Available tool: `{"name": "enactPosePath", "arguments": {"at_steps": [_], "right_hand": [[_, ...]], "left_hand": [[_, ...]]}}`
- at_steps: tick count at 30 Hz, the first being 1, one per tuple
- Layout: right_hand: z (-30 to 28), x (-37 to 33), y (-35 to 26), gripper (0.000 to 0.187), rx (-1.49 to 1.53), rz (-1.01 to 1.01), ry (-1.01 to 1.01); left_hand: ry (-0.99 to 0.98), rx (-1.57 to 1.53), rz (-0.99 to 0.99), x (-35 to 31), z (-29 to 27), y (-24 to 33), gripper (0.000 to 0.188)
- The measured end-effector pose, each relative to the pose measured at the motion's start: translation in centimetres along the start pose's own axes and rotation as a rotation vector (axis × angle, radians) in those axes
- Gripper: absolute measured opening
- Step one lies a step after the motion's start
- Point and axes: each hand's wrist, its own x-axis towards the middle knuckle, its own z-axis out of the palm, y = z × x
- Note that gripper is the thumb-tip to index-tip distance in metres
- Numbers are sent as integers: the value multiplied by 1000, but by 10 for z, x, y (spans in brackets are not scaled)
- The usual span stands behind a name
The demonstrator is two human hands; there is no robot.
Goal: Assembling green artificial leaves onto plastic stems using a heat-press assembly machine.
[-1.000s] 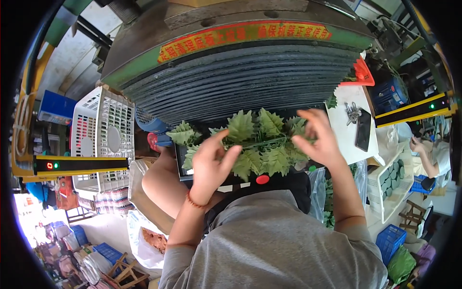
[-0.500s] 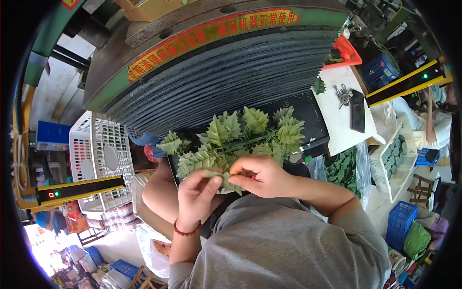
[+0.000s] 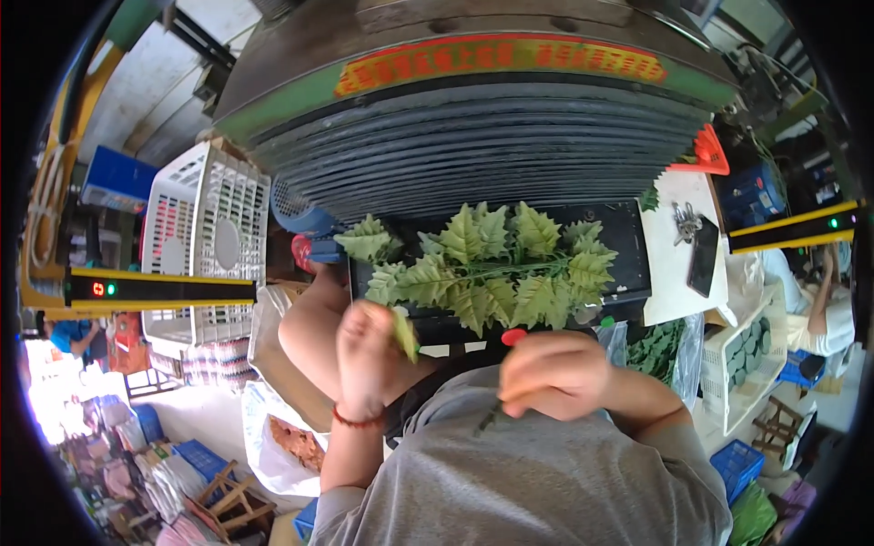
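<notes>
My left hand (image 3: 362, 355), with a beaded bracelet at the wrist, pinches a small green leaf (image 3: 405, 337) seen almost edge-on. My right hand (image 3: 557, 371) is closed in front of the grey shirt and smeared by motion. A thin dark stem-like piece (image 3: 488, 419) shows below its fingertips; what it grips cannot be made out. Just beyond both hands, a pile of jagged yellow-green artificial leaves (image 3: 496, 264) on thin green stems lies across a black work plate (image 3: 628, 250). A red round object (image 3: 513, 337) lies between the hands and the pile.
Behind the leaves rises a machine with dark ribbed bellows (image 3: 482, 146). Yellow-black sensor bars (image 3: 164, 289) flank me. White crates (image 3: 218, 237) stand at left. A phone (image 3: 702, 257) and keys (image 3: 687, 223) rest on a white board at right, above a bag of leaves (image 3: 655, 353).
My hands, together over one leaf before, are now apart. The left keeps a leaf; the right has moved right and nearer my body. The whole view has also shifted.
</notes>
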Motion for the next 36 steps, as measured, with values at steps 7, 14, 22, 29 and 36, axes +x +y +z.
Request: {"name": "enactPosePath", "arguments": {"at_steps": [7, 14, 22, 29, 36], "right_hand": [[14, 20, 21, 14, -594, -140, 64], [25, 8, 14, 20, -281, -15, 12], [10, 35, 25, 14, -315, 141, -86], [-8, 23, 22, 12, -255, -69, -69], [-14, 27, 25, 10, -496, -24, -84]], "left_hand": [[-168, 539, 130, -6, 39, 46, 5], [-192, -394, 426, -2, -10, 2, 8], [-339, 438, 49, 0, 16, 25, 14], [147, 401, 161, 10, 24, 39, 10], [-387, 927, 416, 23, 44, 52, 12]]}}
